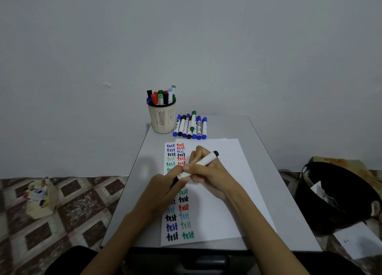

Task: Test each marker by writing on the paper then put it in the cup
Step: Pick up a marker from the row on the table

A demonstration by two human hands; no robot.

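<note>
step: cap work on a black marker [204,161], held in the air over the paper [219,202]; whether the cap is coming off for a test or going back on after one cannot be told
left hand [163,190]: fingers curled round the marker's lower left end, where the black cap sits
right hand [208,176]: wrapped round the white barrel, thumb lying along it
marker: tilted, black tail up and to the right, clear of the sheet, both hands on it
paper: two columns of "test" in blue, red, black and green run down its left part; the right part is bare; the hands hide the middle rows
cup [162,120]: upright at the far left corner of the surface [268,181], crowded with markers standing in it
spares [191,126]: capped markers lying side by side just right of the cup, just beyond the paper
progress: judged well along, with the spares yet to be tested
next move: if uncapping, a straight pull apart, then tip down on a free spot of paper; if capping, press until seated, then slip the marker into a gap in the crowded cup without tipping it
</note>
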